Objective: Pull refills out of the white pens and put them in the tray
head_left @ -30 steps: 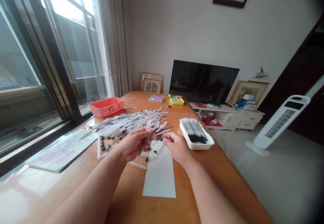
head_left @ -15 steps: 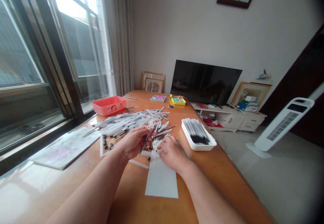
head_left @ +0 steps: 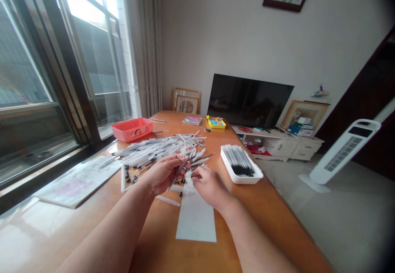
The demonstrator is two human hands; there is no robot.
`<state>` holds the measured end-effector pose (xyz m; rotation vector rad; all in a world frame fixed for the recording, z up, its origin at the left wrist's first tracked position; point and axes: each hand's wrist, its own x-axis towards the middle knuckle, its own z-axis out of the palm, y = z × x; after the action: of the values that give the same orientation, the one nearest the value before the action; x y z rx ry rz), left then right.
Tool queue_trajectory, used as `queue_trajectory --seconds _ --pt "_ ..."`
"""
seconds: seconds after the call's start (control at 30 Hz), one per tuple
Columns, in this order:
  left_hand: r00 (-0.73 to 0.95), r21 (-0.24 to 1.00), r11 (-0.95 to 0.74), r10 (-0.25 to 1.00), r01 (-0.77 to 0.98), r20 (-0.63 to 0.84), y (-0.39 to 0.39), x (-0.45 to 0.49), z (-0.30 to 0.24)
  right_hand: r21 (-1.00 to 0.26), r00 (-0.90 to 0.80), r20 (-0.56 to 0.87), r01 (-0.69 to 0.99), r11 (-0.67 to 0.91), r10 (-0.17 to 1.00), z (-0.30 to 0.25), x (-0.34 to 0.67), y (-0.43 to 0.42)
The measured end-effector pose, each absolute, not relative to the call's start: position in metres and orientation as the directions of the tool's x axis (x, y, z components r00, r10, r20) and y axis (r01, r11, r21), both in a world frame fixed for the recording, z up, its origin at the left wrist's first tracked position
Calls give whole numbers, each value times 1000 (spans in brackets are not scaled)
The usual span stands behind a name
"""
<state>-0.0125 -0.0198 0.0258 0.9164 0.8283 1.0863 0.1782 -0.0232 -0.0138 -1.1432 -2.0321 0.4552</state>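
Note:
Slanting through the fingers of my left hand (head_left: 168, 173) is a slim pen (head_left: 177, 174), gripped between thumb and fingers. My right hand (head_left: 210, 184) is over the top of a white paper strip (head_left: 196, 223), its thumb and fingertips pinched on a small black pen cap, mostly hidden. Several loose black caps (head_left: 180, 194) lie around my left hand. A translucent pen barrel (head_left: 167, 201) rests left of the strip. Beyond both hands spreads a heap of pen parts (head_left: 154, 147), clear barrels and dark refills mixed.
A white tray (head_left: 247, 180) of black-ended pens stands at the right edge of the wooden table (head_left: 160, 244). A red plastic box (head_left: 132, 131) is at the far left, and a booklet (head_left: 77, 182) lies nearer. Toward the back is a small yellow box (head_left: 216, 123).
My right hand has drawn its fingers together into a pinch and lifted slightly from the paper with the black pen cap. My left hand keeps the pen in nearly the same place.

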Motion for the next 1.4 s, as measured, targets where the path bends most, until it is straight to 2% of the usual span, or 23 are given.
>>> queue_trajectory --seconds 0.1,0.17,0.27,0.37,0.87,1.4 --pt "290 928 192 952 -319 -97 -21 -12 26 -843 -225 350 349 410 909 -9 184 -21" --pt "326 938 177 942 -299 -74 -22 -12 26 -930 -192 290 173 323 938 -4 189 -20" --pt "388 952 150 921 -265 -37 -23 -11 24 -969 -171 245 -27 245 954 2 197 -19" --pt "420 962 155 906 -226 -48 -24 -9 22 -971 -169 228 -111 211 959 6 201 -20" --pt "486 985 130 872 -109 -61 -26 -5 18 -966 -201 256 -92 242 946 14 198 -29" --pt "469 987 135 879 -82 -81 -28 -3 21 -949 -211 299 35 313 931 11 198 -28"
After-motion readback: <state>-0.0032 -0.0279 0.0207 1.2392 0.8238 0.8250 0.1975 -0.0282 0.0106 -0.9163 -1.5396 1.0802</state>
